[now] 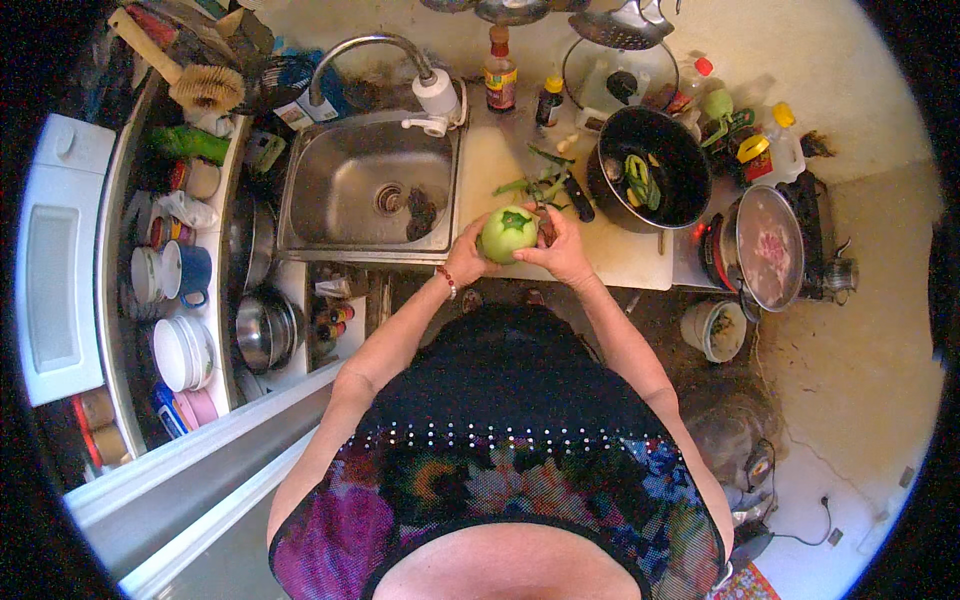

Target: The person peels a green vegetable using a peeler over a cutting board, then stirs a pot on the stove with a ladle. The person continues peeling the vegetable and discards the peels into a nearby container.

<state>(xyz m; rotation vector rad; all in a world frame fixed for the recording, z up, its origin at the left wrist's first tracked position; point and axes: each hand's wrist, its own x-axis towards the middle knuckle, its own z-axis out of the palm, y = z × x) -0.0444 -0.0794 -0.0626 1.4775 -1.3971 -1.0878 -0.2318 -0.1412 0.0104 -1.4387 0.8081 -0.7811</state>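
My left hand point(471, 251) and my right hand point(559, 247) hold a round, pale green vegetable point(507, 238) between them, over the front of a cream cutting board point(630, 259). A dark green, star-shaped patch marks its upward end. Against the fingers of my right hand is a dark reddish-brown thing point(547, 225), mostly hidden; whether it is held I cannot tell. Green peelings point(536, 184) lie on the board just beyond. Beside them rests a dark elongated object point(578, 199). At the board's right stands a deep black pot point(651, 120) with green vegetable pieces point(640, 180) inside.
A steel sink point(330, 172) with a tap point(435, 94) adjoins the board's left. Bottles point(500, 71) and a glass lid point(622, 64) stand behind. A pan with liquid and meat point(771, 247) sits at right, above a white bucket point(714, 330). Shelves with dishes point(180, 352) line the left.
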